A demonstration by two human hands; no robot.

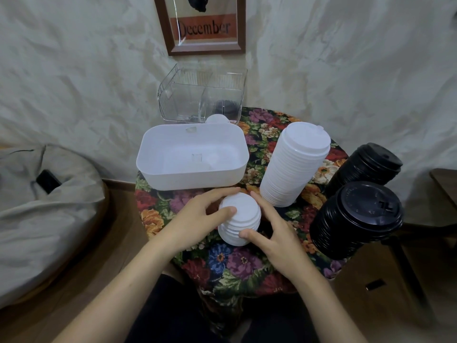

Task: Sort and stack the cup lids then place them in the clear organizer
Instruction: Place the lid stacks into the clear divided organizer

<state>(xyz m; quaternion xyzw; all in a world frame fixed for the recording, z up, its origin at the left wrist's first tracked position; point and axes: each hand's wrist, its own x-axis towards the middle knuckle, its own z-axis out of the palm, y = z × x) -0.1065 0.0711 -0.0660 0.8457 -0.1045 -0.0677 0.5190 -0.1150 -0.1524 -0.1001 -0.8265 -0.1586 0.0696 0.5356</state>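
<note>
A short stack of small white lids [241, 220] stands on the floral table [237, 263] in front of me. My left hand [197, 219] holds its left side, thumb on the top lid. My right hand [277, 238] holds its right side, thumb low on the stack. A tall stack of larger white lids [294, 167] stands to the right. Two stacks of black lids [356, 219] [368, 164] stand at the table's right edge. The clear organizer [178, 100] sits at the back; a dark lid shows in its right compartment and a white lid [217, 118] leans at its front.
An empty white plastic bin [160, 169] sits between my hands and the organizer. A framed "December" picture [205, 28] hangs on the wall. A grey beanbag [37, 206] with a black device lies on the floor at left. A dark stool leg stands at right.
</note>
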